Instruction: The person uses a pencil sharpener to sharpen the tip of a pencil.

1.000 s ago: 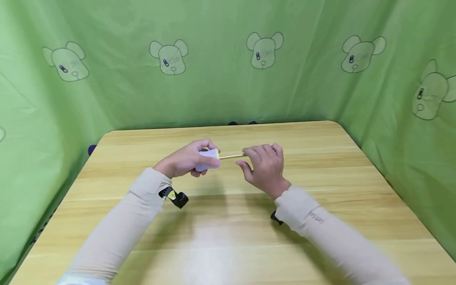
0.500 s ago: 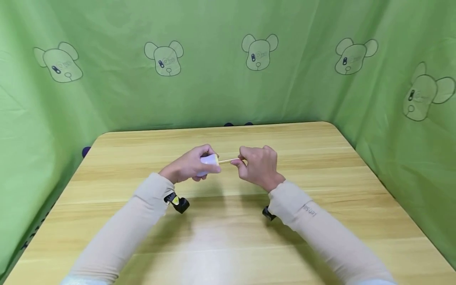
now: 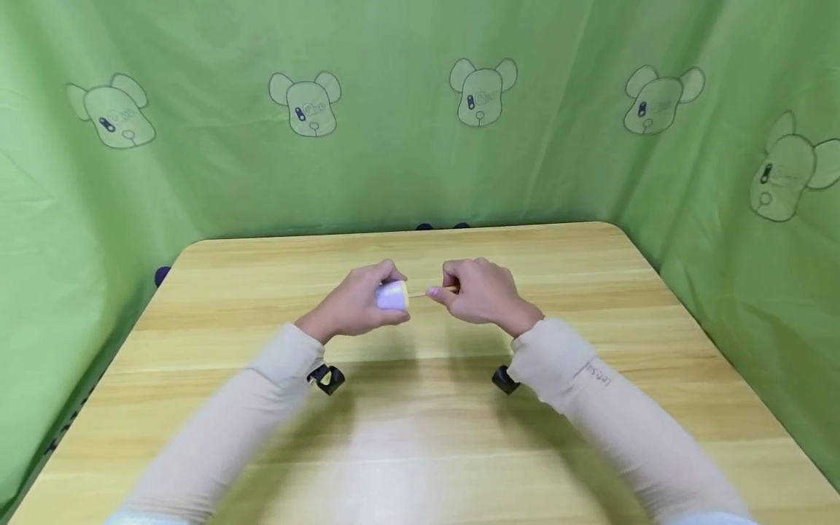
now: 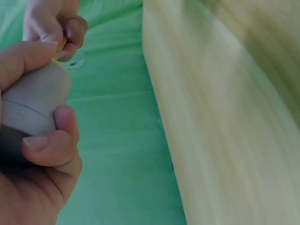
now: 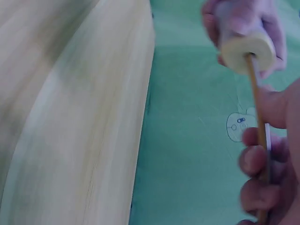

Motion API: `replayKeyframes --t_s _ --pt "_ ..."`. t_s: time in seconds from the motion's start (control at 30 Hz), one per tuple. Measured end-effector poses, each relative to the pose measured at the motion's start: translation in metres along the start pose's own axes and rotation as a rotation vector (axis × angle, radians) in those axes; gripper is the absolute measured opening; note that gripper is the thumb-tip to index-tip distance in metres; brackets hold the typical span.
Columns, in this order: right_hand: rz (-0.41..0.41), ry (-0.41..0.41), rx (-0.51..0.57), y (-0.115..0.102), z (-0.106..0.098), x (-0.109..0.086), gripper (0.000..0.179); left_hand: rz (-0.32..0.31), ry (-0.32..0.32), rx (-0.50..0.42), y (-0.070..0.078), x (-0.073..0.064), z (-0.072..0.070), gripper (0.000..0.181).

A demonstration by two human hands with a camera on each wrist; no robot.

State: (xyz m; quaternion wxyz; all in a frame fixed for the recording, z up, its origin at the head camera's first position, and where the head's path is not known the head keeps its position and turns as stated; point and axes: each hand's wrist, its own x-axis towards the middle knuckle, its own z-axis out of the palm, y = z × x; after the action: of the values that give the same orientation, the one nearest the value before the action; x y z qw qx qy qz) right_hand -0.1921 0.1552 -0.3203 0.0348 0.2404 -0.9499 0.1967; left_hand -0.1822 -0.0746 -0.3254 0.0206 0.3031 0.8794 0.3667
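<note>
My left hand (image 3: pixel 357 302) holds a lavender pencil sharpener (image 3: pixel 392 295) above the table, thumb and fingers round its sides. Its cream end faces right. The left wrist view shows the sharpener's body (image 4: pixel 42 89) with a dark base towards the palm. A slim golden-yellow pencil (image 5: pixel 255 93) runs into the hole in the cream end, as seen from the right wrist. My right hand (image 3: pixel 482 292) pinches this pencil between thumb and curled fingers, close to the sharpener. The pencil's tip is hidden inside.
The wood-grain table (image 3: pixel 420 423) lies under both hands. A green curtain (image 3: pixel 394 175) printed with bear heads surrounds its back and sides. Small black wrist cameras (image 3: pixel 328 379) hang below the sleeves.
My right hand's fingers, straighter a second ago, have curled round the pencil and moved closer to the sharpener. Less pencil shows between the hands. My left hand has turned slightly with the sharpener.
</note>
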Motion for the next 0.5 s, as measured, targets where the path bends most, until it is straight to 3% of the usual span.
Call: replayKeyframes --t_s 0.2,0.3,0.4,0.5 --pt "-0.352 0.465 -0.107 0.003 0.019 -0.004 0.024 -0.085 0.01 -0.087 -0.004 -0.005 -0.013 0.045" --pt "-0.464 0.697 -0.18 0.007 0.03 -0.003 0.02 -0.099 0.01 -0.113 -0.005 -0.007 -0.017 0.045" --pt "-0.53 0.838 -0.201 0.012 0.041 -0.002 0.02 -0.123 -0.004 -0.186 -0.005 -0.007 -0.019 0.044" --pt "-0.608 0.918 -0.192 0.018 0.051 0.001 0.026 -0.176 -0.04 -0.302 -0.003 -0.008 -0.02 0.043"
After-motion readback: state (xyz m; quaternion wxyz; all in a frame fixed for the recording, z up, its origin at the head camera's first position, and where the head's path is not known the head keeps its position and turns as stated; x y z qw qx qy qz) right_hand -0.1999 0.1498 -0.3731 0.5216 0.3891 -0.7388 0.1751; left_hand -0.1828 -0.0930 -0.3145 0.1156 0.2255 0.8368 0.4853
